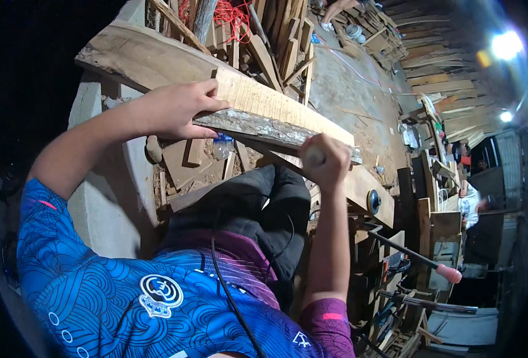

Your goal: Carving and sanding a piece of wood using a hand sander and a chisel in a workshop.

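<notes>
A sawn plank [282,104] with a rough bark edge lies across in front of me, over a wider board [138,51]. At the plank's left end my left hand [183,110] grips it, thumb below the bark edge and fingers over the top. Near the right end, my right hand [328,160] is closed round a tool handle [315,156] with a pale round end. The rest of that tool is hidden by the fist and the plank, so its kind does not show.
A concrete block [106,179] stands at my left. Stacked offcuts [270,53] and red cord [231,18] lie beyond the plank. To the right are a black round knob [373,201] on a board and a bar with a pink handle [448,273]. Another person [469,206] is farther right.
</notes>
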Demonstrator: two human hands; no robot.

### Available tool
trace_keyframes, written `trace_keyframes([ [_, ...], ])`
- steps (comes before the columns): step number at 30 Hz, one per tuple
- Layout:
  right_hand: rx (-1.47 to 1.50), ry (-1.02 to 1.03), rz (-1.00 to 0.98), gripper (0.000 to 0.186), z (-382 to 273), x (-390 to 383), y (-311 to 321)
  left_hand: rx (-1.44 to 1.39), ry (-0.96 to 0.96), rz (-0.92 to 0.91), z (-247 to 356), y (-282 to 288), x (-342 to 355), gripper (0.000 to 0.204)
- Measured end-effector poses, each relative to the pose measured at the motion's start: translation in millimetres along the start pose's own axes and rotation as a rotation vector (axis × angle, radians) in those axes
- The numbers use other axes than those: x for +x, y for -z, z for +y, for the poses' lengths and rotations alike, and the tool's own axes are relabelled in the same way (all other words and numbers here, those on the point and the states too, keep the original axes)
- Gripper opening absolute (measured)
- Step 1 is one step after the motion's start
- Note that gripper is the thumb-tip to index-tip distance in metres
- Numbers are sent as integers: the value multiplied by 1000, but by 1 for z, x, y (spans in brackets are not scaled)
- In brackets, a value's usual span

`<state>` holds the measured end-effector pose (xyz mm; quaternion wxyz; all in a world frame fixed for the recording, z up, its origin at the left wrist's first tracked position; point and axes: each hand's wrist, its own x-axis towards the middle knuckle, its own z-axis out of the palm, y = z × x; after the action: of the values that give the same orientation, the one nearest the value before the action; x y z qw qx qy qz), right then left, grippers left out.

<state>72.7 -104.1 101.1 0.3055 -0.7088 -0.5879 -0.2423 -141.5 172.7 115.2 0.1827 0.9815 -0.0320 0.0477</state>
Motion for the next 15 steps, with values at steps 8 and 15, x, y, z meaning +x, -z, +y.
trace_keyframes([
  [8, 207, 50, 61, 17, -37, 18, 15, -7, 29, 14, -2, -4, -1, 62],
  [15, 18, -165, 87, 17, 23, 20, 9, -6, 55, -23, 6, -2, 9, 64],
])
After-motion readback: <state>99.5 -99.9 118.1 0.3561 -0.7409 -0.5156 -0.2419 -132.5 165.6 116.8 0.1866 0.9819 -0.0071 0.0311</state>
